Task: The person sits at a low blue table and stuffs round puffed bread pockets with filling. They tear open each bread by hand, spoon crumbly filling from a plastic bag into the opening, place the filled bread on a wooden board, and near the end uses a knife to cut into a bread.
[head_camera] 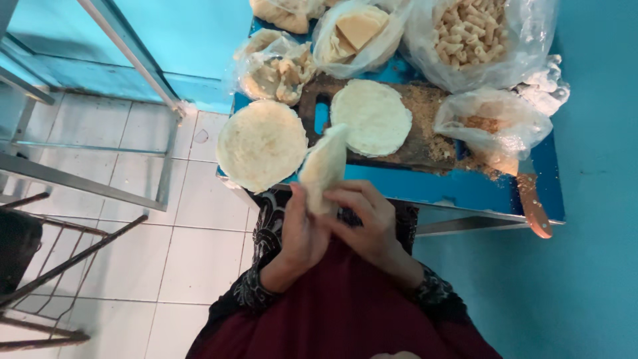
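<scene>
**Both hands pinch one thin wafer, held on edge above the lap**

Pinched between our two hands, a thin round wafer point(323, 167) stands on edge at the centre of the frame, just below the near rim of the blue table point(465, 189). Our left hand point(302, 233) closes on its lower edge from the left, and our right hand point(369, 223) wraps it from the right, fingers curled over the rim. Both hands are clamped on it.

We judge the wafer brittle: pale, dry and slightly bowed. Too hard a squeeze could crack it, and a loose grip could let it slide onto the dark red cloth of our lap.

Just above it, two stacks of the same discs lie flat. The left stack point(262, 144) overhangs the table edge a little, so a knock from our wrist might tip it to the white tiled floor point(179, 246). The right stack point(372, 117) rests on a dark wooden board point(425, 143) strewn with coarse crumbs.

Further up sit clear plastic bags: one of short tube-shaped crackers point(475, 33), one of folded yellowish pieces point(355, 33), one of crumpled pieces point(276, 66). At the right, a wooden-handled knife point(531, 199) juts past the table edge and could be brushed off.
</scene>
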Action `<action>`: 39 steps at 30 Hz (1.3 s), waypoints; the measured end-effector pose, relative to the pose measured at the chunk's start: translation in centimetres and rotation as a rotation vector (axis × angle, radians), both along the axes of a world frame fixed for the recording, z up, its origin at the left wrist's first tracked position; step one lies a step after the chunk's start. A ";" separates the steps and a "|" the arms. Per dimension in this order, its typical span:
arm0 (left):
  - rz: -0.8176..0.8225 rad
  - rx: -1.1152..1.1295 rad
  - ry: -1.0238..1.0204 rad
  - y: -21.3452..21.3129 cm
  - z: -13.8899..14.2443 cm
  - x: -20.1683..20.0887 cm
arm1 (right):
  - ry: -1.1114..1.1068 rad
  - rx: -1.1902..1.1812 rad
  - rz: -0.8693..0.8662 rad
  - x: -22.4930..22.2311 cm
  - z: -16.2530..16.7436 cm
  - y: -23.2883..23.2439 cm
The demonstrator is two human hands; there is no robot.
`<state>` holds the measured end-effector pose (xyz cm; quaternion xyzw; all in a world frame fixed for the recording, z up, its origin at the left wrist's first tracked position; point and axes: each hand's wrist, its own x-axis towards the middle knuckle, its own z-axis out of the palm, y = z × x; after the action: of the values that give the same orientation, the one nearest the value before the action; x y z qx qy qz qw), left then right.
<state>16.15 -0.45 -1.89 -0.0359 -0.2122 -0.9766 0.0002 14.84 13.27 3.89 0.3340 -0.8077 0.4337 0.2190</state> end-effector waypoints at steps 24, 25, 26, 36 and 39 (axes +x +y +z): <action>-0.088 -0.140 0.135 0.8 -6.6 -1.3 | -0.629 -0.510 0.281 -1.9 -4.8 2.1; -0.103 -0.159 0.145 0.7 -6.0 -1.3 | -0.645 -0.505 0.253 -1.8 -4.5 1.9; -0.116 -0.180 0.157 0.7 -5.3 -1.2 | -0.644 -0.525 0.247 -1.6 -4.2 1.9; -0.169 -0.412 0.300 0.6 -0.5 -1.1 | -0.306 -0.304 0.067 -0.2 -1.9 1.4; -0.139 -0.561 0.331 0.5 -0.6 -0.8 | -0.255 -0.270 0.042 0.1 -2.3 1.6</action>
<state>15.31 0.01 -2.46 -0.2072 -0.4671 -0.8586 -0.0416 14.97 14.85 1.62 0.2606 -0.7563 0.5813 0.1486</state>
